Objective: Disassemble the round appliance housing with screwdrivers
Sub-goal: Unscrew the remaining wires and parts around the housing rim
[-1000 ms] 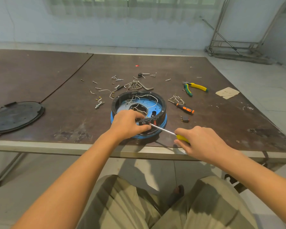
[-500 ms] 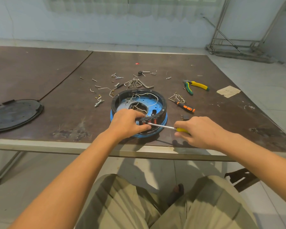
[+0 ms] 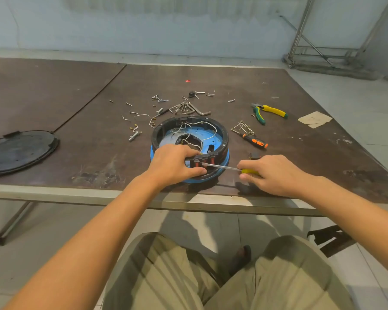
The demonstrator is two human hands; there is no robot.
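Observation:
The round appliance housing, a black ring on a blue base with white wires inside, lies near the table's front edge. My left hand grips its near rim, fingers curled over the black wall beside some red parts. My right hand holds a yellow-handled screwdriver. The metal shaft runs left, almost level, and its tip meets the housing's near side by my left fingers. An orange-and-black screwdriver lies to the right of the housing.
A black round cover lies at the far left. Loose screws and hex keys are scattered behind the housing. Yellow-green pliers, a wire clip bundle, a small black part and a paper scrap sit to the right.
My right hand has risen from below the table edge to beside the housing, bringing the screwdriver shaft nearly level. My left hand has kept its grip on the rim.

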